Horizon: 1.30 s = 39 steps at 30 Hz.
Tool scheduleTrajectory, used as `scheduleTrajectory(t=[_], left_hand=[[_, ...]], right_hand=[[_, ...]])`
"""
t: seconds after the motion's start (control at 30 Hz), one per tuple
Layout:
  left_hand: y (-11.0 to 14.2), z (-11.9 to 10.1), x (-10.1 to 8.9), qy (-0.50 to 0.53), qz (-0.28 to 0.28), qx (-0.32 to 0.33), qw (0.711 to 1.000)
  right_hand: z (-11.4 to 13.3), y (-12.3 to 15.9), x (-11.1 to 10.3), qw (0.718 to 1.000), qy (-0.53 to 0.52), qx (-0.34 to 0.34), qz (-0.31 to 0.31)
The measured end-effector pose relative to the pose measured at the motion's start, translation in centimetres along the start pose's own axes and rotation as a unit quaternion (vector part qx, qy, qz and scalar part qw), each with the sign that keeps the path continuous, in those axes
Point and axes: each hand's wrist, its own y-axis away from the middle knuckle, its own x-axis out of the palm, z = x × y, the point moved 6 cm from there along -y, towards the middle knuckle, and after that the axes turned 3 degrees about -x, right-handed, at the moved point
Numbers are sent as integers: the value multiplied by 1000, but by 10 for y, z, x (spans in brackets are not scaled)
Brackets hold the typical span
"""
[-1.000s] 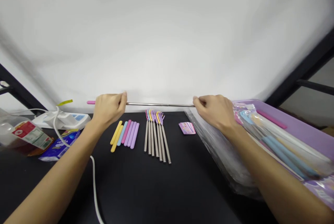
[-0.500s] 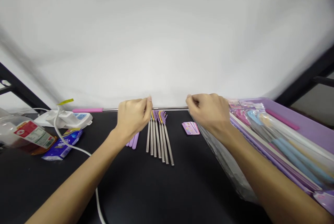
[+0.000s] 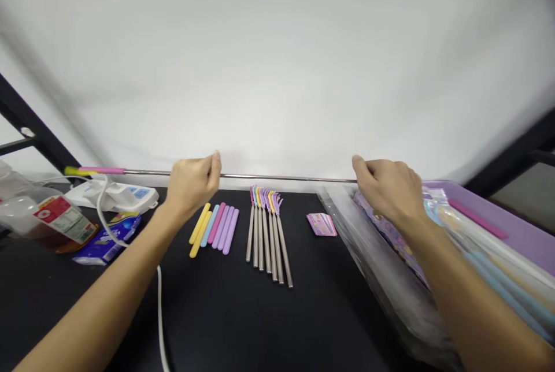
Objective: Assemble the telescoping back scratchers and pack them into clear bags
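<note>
Steel rod (image 3: 281, 176) held level along the table's (image 3: 217, 314) far edge, hands well apart on it
Long axis runs left-right, pink sleeve (image 3: 102, 170) pointing to the person's left. Left hand (image 3: 193, 184) closed on the mid-shaft; right hand (image 3: 388, 198) on the right end, tip hidden by fingers, grip probably closed. Height above table hard to judge. Pastel sticks (image 3: 212, 229) and coloured-tip steel forks (image 3: 269, 239) lie below; purple tray (image 3: 498, 216) just beside right hand
</note>
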Motion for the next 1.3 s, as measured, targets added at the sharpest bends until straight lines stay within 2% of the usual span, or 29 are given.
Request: scheduleTrajectory(t=[0.03, 0.1, 0.17, 0.2, 0.27, 0.37, 0.43, 0.5, 0.57, 0.63, 0.7, 0.8, 0.87, 1.0, 1.1, 1.23, 1.3], left_hand=[[1, -17, -2, 16, -3, 10, 1000], [2, -57, -6, 53, 6, 74, 996], [2, -79, -11, 82, 23, 127, 988], [2, -80, -14, 92, 31, 156, 983], [-3, -58, -17, 67, 36, 144, 987], [-12, 7, -16, -48, 16, 0, 999], [-13, 25, -11, -76, 19, -43, 996], [-10, 12, -6, -42, 28, -27, 998], [-5, -21, -5, 22, 43, 20, 999], [-1, -49, -8, 88, 56, 25, 994], [0, -65, -12, 121, 64, 9, 991], [3, -74, -14, 114, 69, -13, 991], [7, -83, -10, 124, 86, -6, 989], [18, -100, -2, 217, 148, -16, 965], [19, -102, -2, 257, 172, -35, 950], [17, -106, -9, 288, 212, 32, 933], [20, -104, -22, 296, 199, 81, 931]], right_hand=[[14, 5, 4, 1000, -3, -12, 8], [41, 13, 14, 998, 3, -59, 34], [52, 17, 18, 995, -13, -88, 36], [49, 15, 19, 995, -24, -90, 39], [30, 6, 16, 996, -32, -70, 35], [-2, -8, 1, 999, -33, -11, -15], [-2, -10, -2, 999, -36, -8, -17], [16, -7, 0, 999, -32, -26, -8], [39, 0, 6, 999, -20, -48, 5], [52, 7, 12, 999, -16, -50, 10], [57, 13, 16, 999, -8, -42, 11], [60, 22, 18, 999, 8, -40, 2], [71, 29, 19, 998, 7, -63, -6], [96, 43, 18, 994, 1, -111, -23], [97, 44, 17, 993, -13, -112, -20], [86, 32, 20, 988, -45, -146, 32], [78, 25, 23, 981, -68, -169, 66]])
